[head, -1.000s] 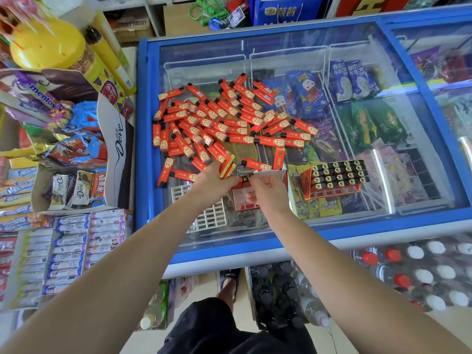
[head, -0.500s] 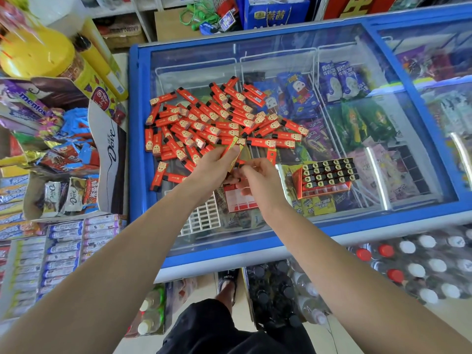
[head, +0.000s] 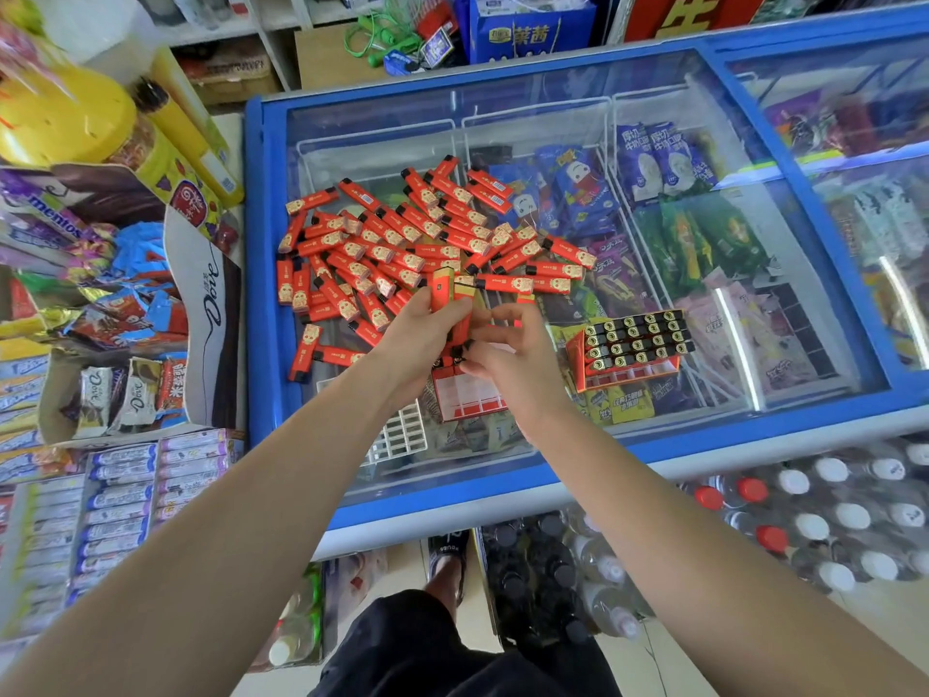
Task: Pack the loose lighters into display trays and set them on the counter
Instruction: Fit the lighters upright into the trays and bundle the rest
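nearest me, the white grid-shaped plastic insert point(head: 399, 435) is lying on the glass lid of the blue-framed chest freezer point(head: 502, 485), which is serving as my table. just beyond it i am working over the red and white cardboard display tray point(head: 470, 394), which is sitting nearly empty under my hands. my left hand point(head: 417, 334) is gripping a small bundle of slim red plastic lighters point(head: 445, 294), fingers curled round their middles. my right hand point(head: 507, 354) is pinching at the black ends of that bundle just above the tray; i cannot tell exactly what its fingertips are holding. to the right, a filled red tray of lighters point(head: 631, 347) is standing with black tops up. farther out, the loose heap of red lighters point(head: 402, 244) is sprawling across the glass. i judge them light, rigid and slick, likely to slide on the glass, so taking each by its long flat sides looks best.
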The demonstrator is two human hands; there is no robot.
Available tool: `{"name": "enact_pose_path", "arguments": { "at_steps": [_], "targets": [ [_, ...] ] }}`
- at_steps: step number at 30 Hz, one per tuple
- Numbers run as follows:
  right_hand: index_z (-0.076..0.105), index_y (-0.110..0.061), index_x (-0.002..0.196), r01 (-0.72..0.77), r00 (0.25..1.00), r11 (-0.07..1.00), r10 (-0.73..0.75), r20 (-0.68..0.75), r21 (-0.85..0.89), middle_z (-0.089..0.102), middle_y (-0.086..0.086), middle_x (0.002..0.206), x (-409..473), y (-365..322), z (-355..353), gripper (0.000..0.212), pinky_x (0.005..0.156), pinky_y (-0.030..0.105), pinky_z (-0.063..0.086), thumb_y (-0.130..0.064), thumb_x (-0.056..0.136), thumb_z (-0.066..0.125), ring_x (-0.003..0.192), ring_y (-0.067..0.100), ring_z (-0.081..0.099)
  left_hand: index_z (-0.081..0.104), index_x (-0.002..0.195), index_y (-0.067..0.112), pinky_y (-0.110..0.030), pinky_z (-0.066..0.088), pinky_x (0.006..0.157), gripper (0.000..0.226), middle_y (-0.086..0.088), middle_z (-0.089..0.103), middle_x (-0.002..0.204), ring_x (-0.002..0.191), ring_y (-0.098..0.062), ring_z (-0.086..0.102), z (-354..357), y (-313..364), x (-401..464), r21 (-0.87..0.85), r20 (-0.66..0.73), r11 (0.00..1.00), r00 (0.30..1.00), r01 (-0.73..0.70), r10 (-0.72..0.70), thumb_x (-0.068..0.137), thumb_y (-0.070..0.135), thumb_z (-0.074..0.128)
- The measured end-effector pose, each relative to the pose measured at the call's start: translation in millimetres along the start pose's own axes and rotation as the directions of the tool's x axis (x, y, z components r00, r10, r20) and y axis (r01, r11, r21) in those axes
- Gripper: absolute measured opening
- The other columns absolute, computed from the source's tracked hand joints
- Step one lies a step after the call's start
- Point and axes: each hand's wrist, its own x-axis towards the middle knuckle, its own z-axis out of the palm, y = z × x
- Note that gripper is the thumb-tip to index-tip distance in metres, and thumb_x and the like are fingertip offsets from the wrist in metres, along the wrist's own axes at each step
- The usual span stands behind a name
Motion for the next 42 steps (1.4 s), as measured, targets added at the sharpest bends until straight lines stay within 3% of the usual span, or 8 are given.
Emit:
{"name": "enact_pose_path", "arguments": {
  "at_steps": [5,9,14,18,22,30,35,42],
  "targets": [
    [0.051,-0.012,0.117,-0.052,0.999,0.997,0.051,0.010,0.053,0.074,0.017,0.100,0.8,-2.2,-5.2,0.042,0.084,0.039,0.063,0.011,0.086,0.067,0.094,0.026,0.073,0.050,0.133,-0.001,-0.048,0.059,0.086,0.036,-0.008,0.077,0.114,0.110,-0.030,0.072,3.4,2.0,-1.7,-0.033,0.019,0.999,0.999,0.026,-0.026,0.103,0.018,0.057],
    [0.052,-0.010,0.114,-0.089,0.996,0.996,0.089,0.015,0.016,0.072,0.010,0.083,0.6,-2.8,-8.5,0.045,0.065,0.024,0.052,0.015,0.080,0.068,0.068,0.012,0.066,0.054,0.128,0.001,-0.054,0.057,0.090,0.028,-0.010,0.076,0.112,0.108,-0.025,0.072,5.7,4.8,-2.4,-0.044,0.011,0.998,0.999,0.045,-0.044,0.104,0.015,0.055],
    [0.065,-0.004,0.109,-0.069,0.996,0.994,0.064,-0.054,-0.085,0.075,0.011,0.093,4.7,-1.5,-20.9,0.018,0.075,0.030,0.057,0.002,0.093,0.059,0.082,0.022,0.074,0.059,0.119,0.005,-0.045,0.058,0.098,0.023,-0.009,0.074,0.103,0.094,-0.021,0.072,2.1,1.8,-2.1,0.157,-0.034,0.988,0.999,-0.016,0.022,0.104,0.022,0.055],
    [0.068,-0.012,0.102,0.045,0.988,0.973,-0.076,-0.132,-0.228,0.072,0.009,0.093,2.3,-1.1,-33.9,0.021,0.068,0.038,0.062,0.001,0.098,0.053,0.074,0.022,0.072,0.045,0.088,0.019,-0.026,0.043,0.058,0.019,-0.001,0.044,0.074,0.062,-0.016,0.043,-8.0,-3.9,-2.4,0.501,-0.090,0.862,0.986,-0.077,0.140,0.104,0.026,0.052],
    [0.068,-0.027,0.097,0.206,0.956,0.845,-0.280,-0.081,-0.493,0.066,0.002,0.100,2.6,5.5,-42.9,0.025,0.077,0.037,0.057,-0.005,0.094,0.057,0.083,0.022,0.067,0.043,0.092,0.019,-0.021,0.033,0.047,0.019,0.002,0.044,0.075,0.060,-0.015,0.042,-14.2,-12.5,1.3,0.660,-0.075,0.748,0.985,-0.069,0.156,0.101,0.027,0.057],
    [0.067,-0.015,0.097,0.407,0.883,0.565,-0.445,0.150,-0.718,0.067,-0.004,0.089,13.6,18.8,-46.6,0.018,0.071,0.030,0.056,0.001,0.088,0.065,0.080,0.010,0.064,0.055,0.110,0.012,-0.028,0.038,0.055,0.022,-0.004,0.059,0.091,0.074,-0.019,0.055,-15.9,-18.8,5.2,0.726,-0.074,0.687,0.990,-0.026,0.116,0.095,0.024,0.067],
    [0.074,-0.011,0.108,0.469,0.843,0.339,-0.447,0.299,-0.815,0.061,-0.002,0.103,24.3,30.0,-44.0,0.023,0.068,0.026,0.053,0.000,0.094,0.060,0.077,0.010,0.060,0.055,0.111,0.012,-0.027,0.038,0.054,0.023,-0.004,0.058,0.091,0.071,-0.016,0.053,-15.6,-17.7,4.3,0.728,-0.071,0.685,0.991,-0.026,0.114,0.096,0.025,0.066],
    [0.070,-0.005,0.114,0.525,0.810,0.224,-0.427,0.402,-0.821,0.057,0.003,0.107,25.8,34.7,-35.8,0.021,0.058,0.036,0.056,-0.006,0.099,0.056,0.072,0.020,0.064,0.054,0.109,0.009,-0.030,0.041,0.058,0.024,-0.004,0.056,0.088,0.070,-0.016,0.050,-14.9,-17.8,1.7,0.735,-0.074,0.678,0.989,-0.033,0.129,0.096,0.025,0.065]
  ]
}}
